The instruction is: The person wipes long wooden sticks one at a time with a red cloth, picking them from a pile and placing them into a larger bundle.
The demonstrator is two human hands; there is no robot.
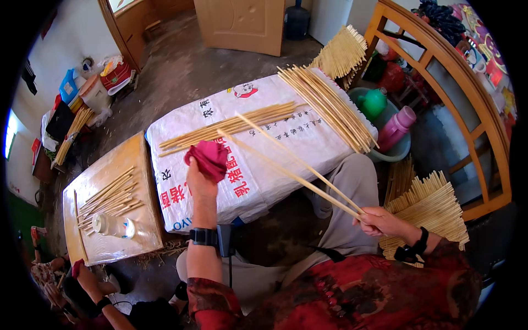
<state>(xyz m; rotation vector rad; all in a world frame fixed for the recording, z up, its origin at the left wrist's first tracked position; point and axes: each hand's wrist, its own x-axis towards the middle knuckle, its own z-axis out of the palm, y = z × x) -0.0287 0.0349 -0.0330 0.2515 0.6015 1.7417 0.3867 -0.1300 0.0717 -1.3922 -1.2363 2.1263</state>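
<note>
My left hand [202, 181] grips a crumpled dark red cloth [209, 160] above a table covered with a white woven plastic sack [173, 128] that bears printing. In my right hand [380, 222], near my knee, are the ends of two long, pale plant stalks [288, 174]. They slant up to the left over the sack, spread apart at their far ends. Beyond the cloth lies a row of similar stalks [231, 126]. A thicker pile of stalks [326, 108] rests across the right end of the sack.
Left, a wrapped board [144, 165] carries short stalks [111, 194] and a clear jar [113, 225]. Another person's hand [86, 278] is beside it. Right are stacked stalks [429, 206], a basin [406, 150] with a pink thermos [397, 128], and a wooden frame [491, 198].
</note>
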